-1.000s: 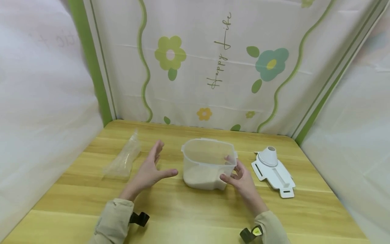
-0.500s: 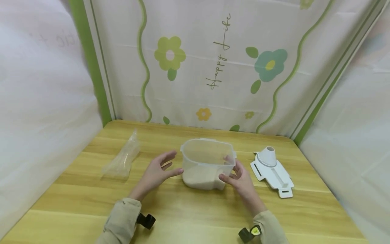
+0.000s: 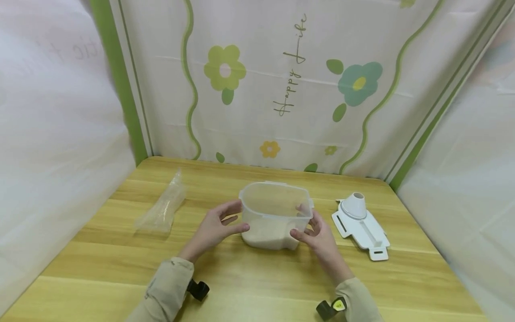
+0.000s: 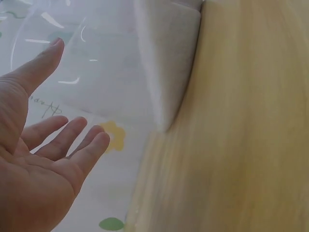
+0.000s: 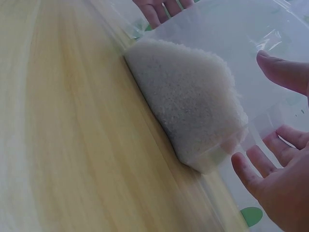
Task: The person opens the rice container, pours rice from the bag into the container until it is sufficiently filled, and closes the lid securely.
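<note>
Head view, clear container: it stands upright on the wooden table (image 3: 249, 286), between the two hands; the clear container (image 3: 275, 197) is without a cover, its rim showing all round.
Head view, rice: a whitish layer of rice (image 3: 267, 235) fills the lower part, seen through the wall.
Head view, left hand: the left hand (image 3: 212, 229) is at the container's left side, thumb parted from the lightly bent fingers; its thumb tip overlaps the wall, but I cannot tell whether it touches.
Head view, right hand: the right hand (image 3: 319, 237) spans the right end, thumb in front, a fingertip showing through the plastic behind; how firmly it presses, I cannot tell.
Head view, white piece: the white plastic piece (image 3: 370, 232) with a conical spout (image 3: 355, 205) lies flat, near the right hand and apart from it.
Head view, plastic bag: the crumpled transparent plastic bag (image 3: 162, 205) lies left of the left hand.
Head view, backdrop: a flowered cloth (image 3: 249, 112) hangs behind the table, lettered "Happy Life".
Left wrist view, fingers: the thumb is spread well away from the loosely curved fingers, palm facing the container.
Right wrist view, fingers: thumb and fingers stand wide apart beside the container's end; the left hand's fingertips show at the opposite end.
Right wrist view, rice: separate grains are visible against the wall.
</note>
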`<state>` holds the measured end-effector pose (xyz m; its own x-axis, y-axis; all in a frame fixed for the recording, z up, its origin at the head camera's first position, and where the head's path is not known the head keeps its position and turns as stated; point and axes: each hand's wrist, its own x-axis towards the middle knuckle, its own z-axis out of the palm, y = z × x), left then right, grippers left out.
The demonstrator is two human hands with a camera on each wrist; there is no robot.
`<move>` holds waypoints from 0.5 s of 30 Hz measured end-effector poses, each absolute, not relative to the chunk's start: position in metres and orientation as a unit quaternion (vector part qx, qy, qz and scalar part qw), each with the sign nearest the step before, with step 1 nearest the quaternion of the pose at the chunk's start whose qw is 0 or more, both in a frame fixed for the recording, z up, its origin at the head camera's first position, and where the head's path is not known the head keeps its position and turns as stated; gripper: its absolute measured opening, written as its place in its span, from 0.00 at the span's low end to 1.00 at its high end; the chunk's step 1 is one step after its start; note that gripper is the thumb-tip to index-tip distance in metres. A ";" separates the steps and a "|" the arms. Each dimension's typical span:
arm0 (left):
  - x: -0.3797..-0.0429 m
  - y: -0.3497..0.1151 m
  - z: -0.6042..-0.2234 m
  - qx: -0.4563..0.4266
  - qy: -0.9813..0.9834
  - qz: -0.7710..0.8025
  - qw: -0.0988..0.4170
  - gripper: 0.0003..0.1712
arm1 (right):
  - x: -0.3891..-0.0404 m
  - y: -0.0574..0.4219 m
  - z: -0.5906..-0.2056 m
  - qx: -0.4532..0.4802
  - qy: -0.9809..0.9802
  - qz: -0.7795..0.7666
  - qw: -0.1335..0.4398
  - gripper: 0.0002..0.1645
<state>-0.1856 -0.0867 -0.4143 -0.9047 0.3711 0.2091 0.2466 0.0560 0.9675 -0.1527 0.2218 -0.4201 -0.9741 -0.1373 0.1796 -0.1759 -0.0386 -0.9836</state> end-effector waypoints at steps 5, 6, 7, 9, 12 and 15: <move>-0.184 -0.077 -0.414 0.205 0.720 0.661 0.053 0.49 | -0.153 0.223 -0.420 0.114 -0.694 0.711 0.017 0.46; -0.184 -0.076 -0.415 0.202 0.719 0.663 0.051 0.49 | -0.153 0.223 -0.420 0.114 -0.694 0.711 0.017 0.46; -0.183 -0.074 -0.415 0.201 0.717 0.665 0.049 0.49 | -0.153 0.223 -0.421 0.115 -0.694 0.710 0.017 0.46; -0.183 -0.071 -0.417 0.198 0.716 0.669 0.042 0.48 | -0.153 0.224 -0.421 0.116 -0.694 0.710 0.014 0.46; -0.182 -0.067 -0.418 0.199 0.716 0.668 0.033 0.47 | -0.153 0.224 -0.422 0.117 -0.693 0.711 0.013 0.46; -0.181 -0.066 -0.418 0.200 0.720 0.664 0.025 0.46 | -0.153 0.224 -0.422 0.117 -0.692 0.713 0.011 0.45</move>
<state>-0.1810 -0.0658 -0.4177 -0.9191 0.3210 0.2285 0.2539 0.0389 0.9665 -0.1535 0.2240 -0.4224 -0.9725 -0.1456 0.1820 -0.1776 -0.0429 -0.9832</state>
